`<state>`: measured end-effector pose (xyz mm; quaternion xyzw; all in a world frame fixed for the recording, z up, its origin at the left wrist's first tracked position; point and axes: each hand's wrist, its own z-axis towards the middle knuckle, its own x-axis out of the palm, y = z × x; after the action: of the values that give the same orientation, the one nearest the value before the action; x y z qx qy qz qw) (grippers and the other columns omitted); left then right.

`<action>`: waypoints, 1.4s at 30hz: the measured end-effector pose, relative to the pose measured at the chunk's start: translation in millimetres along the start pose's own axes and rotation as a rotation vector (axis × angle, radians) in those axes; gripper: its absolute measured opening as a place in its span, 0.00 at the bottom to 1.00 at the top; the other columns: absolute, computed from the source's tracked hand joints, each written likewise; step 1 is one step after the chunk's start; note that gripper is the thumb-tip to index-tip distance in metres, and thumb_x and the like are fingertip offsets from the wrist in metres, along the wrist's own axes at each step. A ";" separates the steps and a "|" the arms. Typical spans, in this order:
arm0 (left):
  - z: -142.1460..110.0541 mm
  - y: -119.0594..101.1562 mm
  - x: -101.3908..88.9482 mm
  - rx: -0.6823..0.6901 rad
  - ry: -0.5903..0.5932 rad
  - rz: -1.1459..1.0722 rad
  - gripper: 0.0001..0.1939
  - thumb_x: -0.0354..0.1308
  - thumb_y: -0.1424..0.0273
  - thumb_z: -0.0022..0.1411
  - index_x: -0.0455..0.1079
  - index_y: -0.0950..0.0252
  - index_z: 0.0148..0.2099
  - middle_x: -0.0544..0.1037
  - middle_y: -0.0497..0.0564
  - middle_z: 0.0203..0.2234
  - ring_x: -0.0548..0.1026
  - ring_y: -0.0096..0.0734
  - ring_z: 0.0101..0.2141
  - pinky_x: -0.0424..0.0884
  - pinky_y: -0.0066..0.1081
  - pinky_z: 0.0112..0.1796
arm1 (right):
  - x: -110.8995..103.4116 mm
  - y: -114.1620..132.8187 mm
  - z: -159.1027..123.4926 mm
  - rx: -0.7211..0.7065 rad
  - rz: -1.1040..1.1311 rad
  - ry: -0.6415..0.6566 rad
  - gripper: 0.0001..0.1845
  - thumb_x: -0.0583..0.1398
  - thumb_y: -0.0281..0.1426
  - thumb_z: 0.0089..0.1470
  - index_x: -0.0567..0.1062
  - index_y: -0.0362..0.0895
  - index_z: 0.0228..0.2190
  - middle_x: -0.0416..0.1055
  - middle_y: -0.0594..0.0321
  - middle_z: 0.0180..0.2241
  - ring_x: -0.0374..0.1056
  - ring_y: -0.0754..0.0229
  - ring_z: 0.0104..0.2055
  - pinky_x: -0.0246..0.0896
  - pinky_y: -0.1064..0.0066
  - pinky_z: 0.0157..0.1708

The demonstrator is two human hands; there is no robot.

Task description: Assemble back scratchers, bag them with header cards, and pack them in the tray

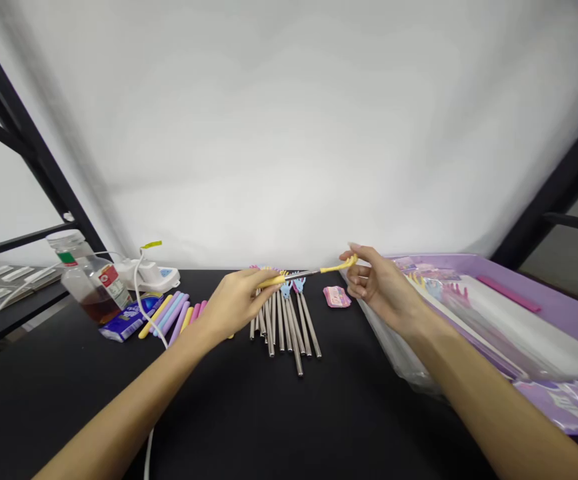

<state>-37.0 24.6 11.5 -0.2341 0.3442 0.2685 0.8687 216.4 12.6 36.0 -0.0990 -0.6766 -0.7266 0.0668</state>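
My left hand (241,297) is closed around the yellow handle of a telescopic back scratcher (336,267), which points right with a length of metal rod showing. At its yellow claw end is my right hand (381,287), fingers loosely curled and apart, with the claw tip close to or touching them. Below and between the hands lies a fanned pile of metal back scratcher rods (289,327), several with blue or pink claw heads. Left of them, partly behind my left wrist, coloured handle grips (171,317) in yellow, blue, purple and pink lie in a row.
A small pink packet (337,297) lies right of the rods. On the right, a purple tray (499,273) holds plastic-bagged back scratchers. At left are a bottle of brown liquid (91,280), a blue packet (131,319), a power strip (169,276) and a white cable (149,440).
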 end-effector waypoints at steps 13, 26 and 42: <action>-1.4 3.7 7.1 0.332 -0.041 0.360 0.14 0.48 0.68 0.73 0.72 0.67 0.50 0.75 0.49 0.28 0.72 0.28 0.28 0.67 0.27 0.31 | -10.7 -11.7 2.7 0.094 -0.258 0.314 0.21 0.73 0.42 0.42 0.73 0.38 0.23 0.73 0.61 0.21 0.63 0.71 0.19 0.58 0.79 0.18; 2.1 -25.2 2.8 0.017 0.239 0.061 0.17 0.45 0.62 0.74 0.73 0.63 0.49 0.77 0.48 0.27 0.72 0.27 0.26 0.61 0.26 0.30 | -5.0 5.5 -12.4 -0.194 -0.452 0.452 0.18 0.68 0.44 0.50 0.74 0.41 0.28 0.75 0.62 0.22 0.71 0.62 0.20 0.63 0.73 0.21; -1.3 -11.4 5.4 0.023 0.186 0.278 0.18 0.45 0.62 0.74 0.73 0.62 0.51 0.81 0.53 0.36 0.79 0.33 0.32 0.69 0.28 0.33 | 20.8 -30.1 -8.4 0.003 0.063 0.163 0.16 0.75 0.35 0.39 0.79 0.40 0.29 0.71 0.64 0.27 0.65 0.67 0.27 0.64 0.75 0.27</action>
<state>-27.1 16.9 9.3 -0.1983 0.4551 0.3594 0.7902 188.8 7.3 11.2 -0.0607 -0.6666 -0.7287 0.1446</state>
